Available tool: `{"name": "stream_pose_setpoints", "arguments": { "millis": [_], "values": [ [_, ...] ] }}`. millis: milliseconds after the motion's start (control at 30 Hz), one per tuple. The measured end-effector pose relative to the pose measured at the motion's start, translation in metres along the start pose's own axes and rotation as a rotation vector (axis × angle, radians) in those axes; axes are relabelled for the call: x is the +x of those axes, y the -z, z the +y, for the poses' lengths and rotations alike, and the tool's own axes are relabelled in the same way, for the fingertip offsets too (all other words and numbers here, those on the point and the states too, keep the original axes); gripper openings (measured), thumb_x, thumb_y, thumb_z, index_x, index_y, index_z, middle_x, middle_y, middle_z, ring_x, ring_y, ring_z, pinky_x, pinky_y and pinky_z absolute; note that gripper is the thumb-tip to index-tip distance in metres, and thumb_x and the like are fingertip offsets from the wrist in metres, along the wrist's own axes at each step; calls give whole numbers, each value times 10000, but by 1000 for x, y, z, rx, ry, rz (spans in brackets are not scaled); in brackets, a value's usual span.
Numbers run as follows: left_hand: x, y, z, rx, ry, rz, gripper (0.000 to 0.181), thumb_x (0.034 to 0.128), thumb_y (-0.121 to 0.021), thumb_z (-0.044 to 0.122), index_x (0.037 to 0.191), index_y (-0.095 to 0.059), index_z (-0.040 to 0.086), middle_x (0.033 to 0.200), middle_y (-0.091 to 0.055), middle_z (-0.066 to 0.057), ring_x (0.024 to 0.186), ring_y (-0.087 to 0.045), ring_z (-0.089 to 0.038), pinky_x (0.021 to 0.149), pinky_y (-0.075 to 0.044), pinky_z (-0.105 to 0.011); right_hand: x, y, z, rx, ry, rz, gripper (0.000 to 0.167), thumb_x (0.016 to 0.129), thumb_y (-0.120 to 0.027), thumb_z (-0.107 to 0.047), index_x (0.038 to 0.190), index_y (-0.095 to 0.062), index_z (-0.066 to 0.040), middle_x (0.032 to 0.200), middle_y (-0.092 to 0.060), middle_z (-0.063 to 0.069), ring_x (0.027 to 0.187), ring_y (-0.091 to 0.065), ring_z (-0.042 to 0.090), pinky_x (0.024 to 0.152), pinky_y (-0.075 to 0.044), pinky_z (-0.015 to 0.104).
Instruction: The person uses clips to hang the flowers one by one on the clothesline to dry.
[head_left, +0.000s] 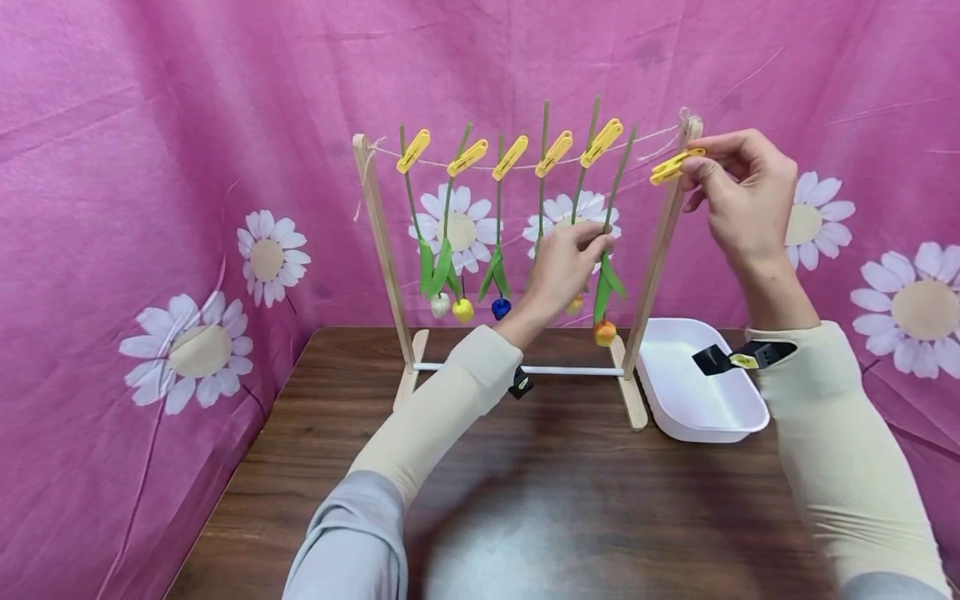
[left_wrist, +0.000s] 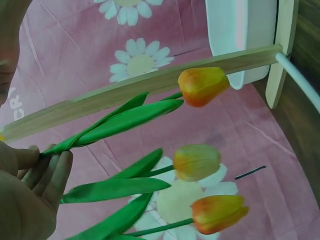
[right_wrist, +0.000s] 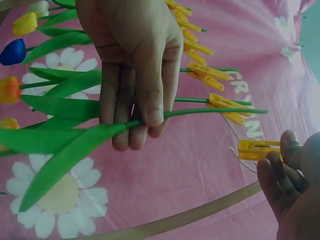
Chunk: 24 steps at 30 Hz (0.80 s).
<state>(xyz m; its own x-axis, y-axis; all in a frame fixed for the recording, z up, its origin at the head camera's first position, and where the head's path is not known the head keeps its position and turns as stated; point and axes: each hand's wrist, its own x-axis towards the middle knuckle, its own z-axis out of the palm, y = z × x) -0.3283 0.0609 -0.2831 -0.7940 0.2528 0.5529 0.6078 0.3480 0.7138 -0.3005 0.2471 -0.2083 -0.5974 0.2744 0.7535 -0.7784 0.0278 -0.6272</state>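
An orange-yellow artificial tulip [head_left: 605,333] hangs bloom-down from my left hand [head_left: 564,265], whose thumb and fingers pinch its green stem. Its stem end rises close to the string [head_left: 637,143] without a clothespin on it. My right hand [head_left: 753,196] pinches a yellow clothespin [head_left: 677,167] beside the top of the right wooden post. Several other tulips, among them a blue one [head_left: 501,309] and a yellow one [head_left: 462,311], hang upside down from the string, each held by a yellow clothespin [head_left: 555,154]. In the left wrist view, the held tulip [left_wrist: 202,86] shows its folded leaves.
A wooden frame [head_left: 651,275] with a white crossbar [head_left: 573,371] stands on the brown table [head_left: 600,517]. To its right sits a white plastic basin [head_left: 705,425]. Behind everything hangs a pink cloth [head_left: 225,100] printed with white daisies.
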Motion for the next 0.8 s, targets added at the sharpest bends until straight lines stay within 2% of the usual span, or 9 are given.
{"name": "stream_pose_setpoints", "arguments": {
  "millis": [100,200,300,400,567,800],
  "values": [
    [7,-2,6,40,16,3,229,1059,-690,227,1206,-800,92,1056,-837,-21,758,-691,-68,619,-479,-140,7,-4,-3,14,-11,2,58,889,-781,112,944,-766,101,717,-761,46,523,-629,126,450,-511,180],
    [13,-5,10,78,40,8,235,1063,-684,226,1227,-795,100,1079,-836,-2,865,-743,-47,677,-501,-98,14,-7,-5,44,-21,5,47,889,-777,118,932,-760,126,708,-760,59,492,-618,122,421,-494,185],
    [17,-7,14,123,44,19,235,1070,-673,228,1232,-795,109,1062,-837,18,922,-760,-34,711,-507,-81,21,-11,-8,71,-30,21,37,882,-781,123,913,-762,130,681,-748,70,449,-592,118,391,-469,188],
    [21,-9,16,163,31,34,219,1075,-663,224,1203,-803,114,1020,-837,22,905,-754,-39,692,-486,-92,29,-13,-11,87,-52,41,29,876,-786,125,897,-772,111,675,-745,81,404,-563,115,366,-448,193],
    [25,-12,17,171,44,44,207,1076,-661,210,1196,-805,121,1009,-838,16,902,-753,-43,680,-480,-98,41,-17,-15,100,-116,42,37,873,-798,110,879,-772,85,654,-738,89,353,-542,115,341,-429,208],
    [28,-15,19,173,67,52,229,1074,-664,206,1242,-786,110,1051,-836,34,953,-765,-39,755,-520,-86,52,-22,-17,100,-200,5,48,868,-805,110,872,-776,73,586,-696,98,321,-514,121,318,-407,220]
  ]
}}
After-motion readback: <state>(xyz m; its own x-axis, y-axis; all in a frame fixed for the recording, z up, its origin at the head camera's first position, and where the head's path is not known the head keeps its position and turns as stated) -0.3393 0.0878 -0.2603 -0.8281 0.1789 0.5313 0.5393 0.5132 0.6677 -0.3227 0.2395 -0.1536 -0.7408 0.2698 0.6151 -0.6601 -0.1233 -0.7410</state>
